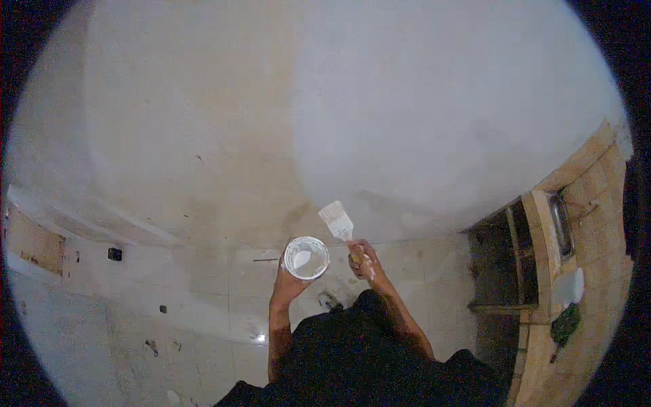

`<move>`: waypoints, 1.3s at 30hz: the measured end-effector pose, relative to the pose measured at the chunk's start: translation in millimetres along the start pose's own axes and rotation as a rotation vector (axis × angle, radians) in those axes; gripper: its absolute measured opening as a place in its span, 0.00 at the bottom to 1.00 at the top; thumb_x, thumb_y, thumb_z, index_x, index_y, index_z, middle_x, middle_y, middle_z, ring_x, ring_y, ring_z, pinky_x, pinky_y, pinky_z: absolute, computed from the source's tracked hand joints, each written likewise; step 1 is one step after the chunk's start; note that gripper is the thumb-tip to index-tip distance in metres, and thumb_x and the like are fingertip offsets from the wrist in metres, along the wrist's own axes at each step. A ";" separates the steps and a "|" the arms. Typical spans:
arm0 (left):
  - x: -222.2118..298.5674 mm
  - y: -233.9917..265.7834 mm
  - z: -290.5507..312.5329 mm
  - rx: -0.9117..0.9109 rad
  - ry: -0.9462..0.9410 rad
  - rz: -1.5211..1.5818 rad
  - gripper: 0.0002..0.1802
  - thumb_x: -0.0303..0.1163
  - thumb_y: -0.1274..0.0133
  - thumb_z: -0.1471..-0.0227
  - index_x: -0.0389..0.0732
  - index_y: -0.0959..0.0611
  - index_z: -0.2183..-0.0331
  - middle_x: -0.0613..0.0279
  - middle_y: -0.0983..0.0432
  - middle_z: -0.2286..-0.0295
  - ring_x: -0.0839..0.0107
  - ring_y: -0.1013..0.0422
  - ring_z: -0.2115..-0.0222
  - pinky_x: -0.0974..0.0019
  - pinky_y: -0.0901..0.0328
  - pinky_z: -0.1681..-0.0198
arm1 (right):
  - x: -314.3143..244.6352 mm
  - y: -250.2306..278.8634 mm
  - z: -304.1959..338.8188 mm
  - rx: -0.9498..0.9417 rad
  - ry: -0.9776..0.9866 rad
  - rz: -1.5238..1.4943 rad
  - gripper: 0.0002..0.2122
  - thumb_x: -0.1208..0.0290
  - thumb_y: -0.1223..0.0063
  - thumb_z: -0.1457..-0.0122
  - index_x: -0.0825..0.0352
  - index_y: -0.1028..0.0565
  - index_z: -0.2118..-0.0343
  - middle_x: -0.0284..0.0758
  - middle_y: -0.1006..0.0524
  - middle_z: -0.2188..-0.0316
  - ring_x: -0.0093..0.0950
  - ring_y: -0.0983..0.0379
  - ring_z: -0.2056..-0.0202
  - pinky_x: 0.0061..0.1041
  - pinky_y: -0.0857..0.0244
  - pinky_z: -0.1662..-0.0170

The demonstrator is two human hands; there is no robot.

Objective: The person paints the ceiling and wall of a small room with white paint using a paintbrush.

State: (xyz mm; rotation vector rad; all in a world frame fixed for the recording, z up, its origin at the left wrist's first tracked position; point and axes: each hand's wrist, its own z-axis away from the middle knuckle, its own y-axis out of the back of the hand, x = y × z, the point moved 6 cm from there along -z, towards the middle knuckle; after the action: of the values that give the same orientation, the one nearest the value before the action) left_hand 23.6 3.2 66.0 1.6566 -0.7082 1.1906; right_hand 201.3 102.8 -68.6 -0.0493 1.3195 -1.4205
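Near frame centre: flat white-coated paintbrush (336, 220), right hand (365, 261) wrapped round its handle.
Just lower left, left hand (289, 283) grips round white-rimmed open-topped tub (327, 258); matte wall (380, 102), beige left, white right, fills upper frame.

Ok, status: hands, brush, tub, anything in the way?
Left hand holding open tub. Right hand gripping whitened brush. Contact with wall unclear. Nothing visible between brush and wall.

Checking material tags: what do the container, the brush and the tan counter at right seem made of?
Container: perhaps plastic, from its round tub shape; white smears obscure the finish.
Brush: probably bristles, matte and caked white; handle yellowish, material unclear.
Tan counter: likely ceramic or stone tile, judging by joint lines; gloss unclear.
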 end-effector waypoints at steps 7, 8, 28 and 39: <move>-9.6 4.1 -2.0 -0.043 -0.022 0.006 0.42 0.31 0.28 0.70 0.36 0.31 0.52 0.56 0.28 0.57 0.66 0.32 0.55 0.63 0.37 0.49 | -76.0 -83.4 89.8 0.120 0.288 0.435 0.11 0.62 0.48 0.40 0.63 0.30 0.61 0.27 0.32 0.82 0.15 0.41 0.84 0.19 0.48 0.82; -4.4 3.7 -3.9 -0.052 -0.041 0.012 0.41 0.31 0.28 0.70 0.36 0.31 0.52 0.56 0.28 0.57 0.66 0.32 0.55 0.63 0.37 0.49 | -83.6 -85.5 95.6 0.147 0.409 0.543 0.11 0.64 0.47 0.40 0.66 0.29 0.60 0.29 0.31 0.82 0.15 0.41 0.85 0.18 0.47 0.84; -7.4 5.3 -11.9 -0.165 -0.027 0.192 0.43 0.28 0.29 0.72 0.37 0.32 0.51 0.55 0.28 0.56 0.63 0.31 0.54 0.61 0.37 0.47 | -141.5 -140.8 125.0 0.078 0.675 1.321 0.11 0.74 0.32 0.58 0.69 0.21 0.71 0.37 0.21 0.76 0.26 0.25 0.77 0.22 0.32 0.74; 6.2 10.5 -18.0 -0.140 -0.189 0.103 0.36 0.27 0.31 0.71 0.40 0.28 0.56 0.56 0.30 0.61 0.60 0.32 0.56 0.59 0.39 0.50 | -125.8 -132.9 116.1 0.275 0.866 1.113 0.08 0.71 0.38 0.51 0.69 0.24 0.71 0.39 0.22 0.74 0.28 0.24 0.74 0.25 0.30 0.71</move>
State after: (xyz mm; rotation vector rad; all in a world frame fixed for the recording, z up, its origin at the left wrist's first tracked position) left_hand 9.9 16.0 77.0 1.6450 -0.9834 1.0380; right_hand 235.5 80.0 144.2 1.3969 1.3977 -0.5902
